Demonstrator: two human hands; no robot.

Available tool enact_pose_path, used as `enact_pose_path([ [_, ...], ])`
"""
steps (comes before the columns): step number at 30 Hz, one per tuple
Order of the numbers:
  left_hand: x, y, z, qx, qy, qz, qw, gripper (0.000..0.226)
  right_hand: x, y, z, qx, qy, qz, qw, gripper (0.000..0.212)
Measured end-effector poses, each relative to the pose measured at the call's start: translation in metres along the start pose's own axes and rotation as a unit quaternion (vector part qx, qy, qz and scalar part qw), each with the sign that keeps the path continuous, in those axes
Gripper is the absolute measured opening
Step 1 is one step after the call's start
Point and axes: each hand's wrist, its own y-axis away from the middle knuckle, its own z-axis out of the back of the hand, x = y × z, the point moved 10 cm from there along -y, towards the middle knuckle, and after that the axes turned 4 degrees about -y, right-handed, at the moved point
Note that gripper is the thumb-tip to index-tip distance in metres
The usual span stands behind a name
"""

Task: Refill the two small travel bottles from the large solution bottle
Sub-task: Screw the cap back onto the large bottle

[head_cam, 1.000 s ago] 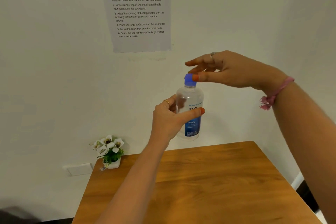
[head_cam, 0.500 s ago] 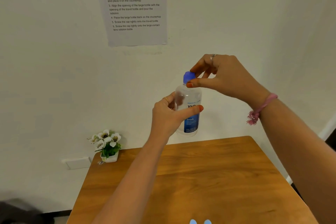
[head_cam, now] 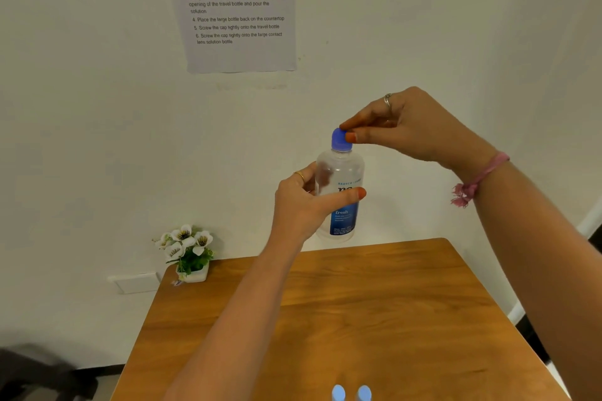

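Note:
The large clear solution bottle (head_cam: 342, 172) with a blue label is held upright in the air above the far part of the wooden table (head_cam: 374, 319). My left hand (head_cam: 303, 205) wraps around its body. My right hand (head_cam: 410, 127) pinches its blue cap (head_cam: 340, 139) between thumb and fingertips; the cap sits on the neck. Two small travel bottles show only their light blue caps, one (head_cam: 338, 393) beside the other (head_cam: 364, 393), at the near edge of the table, cut off by the frame's bottom.
A small white pot of white flowers (head_cam: 189, 254) stands at the table's far left corner against the wall. A printed instruction sheet (head_cam: 237, 6) hangs on the wall. A wall socket plate (head_cam: 136, 282) sits left of the table.
My right fingers have closed onto the blue cap and turned on it. The view has tilted down, bringing the two small bottle caps into sight.

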Motion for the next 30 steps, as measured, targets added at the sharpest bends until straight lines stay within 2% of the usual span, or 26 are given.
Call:
enact_pose_path([
  [5, 0.006, -0.001, 0.0, -0.005, -0.001, 0.002, 1.0, 0.063, -0.011, 0.002, -0.003, -0.021, -0.007, -0.015, 1.0, 0.014],
  [9, 0.008, -0.003, -0.002, -0.004, -0.001, 0.001, 1.0, 0.064, -0.011, 0.001, -0.006, 0.023, -0.026, -0.014, 0.999, 0.027],
  [13, 0.009, -0.003, -0.004, -0.003, -0.005, -0.002, 1.0, 0.065, -0.004, -0.001, -0.018, 0.085, 0.015, 0.017, 0.996, 0.032],
  [20, 0.013, -0.004, -0.005, -0.002, -0.015, 0.004, 1.0, 0.061, -0.016, -0.003, -0.015, 0.024, 0.002, -0.009, 1.0, 0.02],
  [22, 0.014, -0.003, -0.006, 0.002, -0.015, 0.003, 1.0, 0.058, -0.017, -0.003, -0.015, 0.023, 0.006, -0.02, 1.0, 0.022],
  [26, 0.018, 0.0, -0.01, 0.008, -0.009, 0.015, 1.0, 0.056, -0.013, -0.005, -0.02, 0.102, 0.026, -0.03, 0.994, 0.038],
  [28, 0.02, 0.001, -0.013, 0.012, -0.005, 0.021, 1.0, 0.056, -0.01, -0.004, -0.023, 0.143, 0.044, -0.018, 0.989, 0.034],
  [30, 0.022, 0.003, -0.016, 0.014, -0.007, 0.023, 1.0, 0.055, -0.01, -0.005, -0.023, 0.147, 0.061, -0.012, 0.987, 0.026],
])
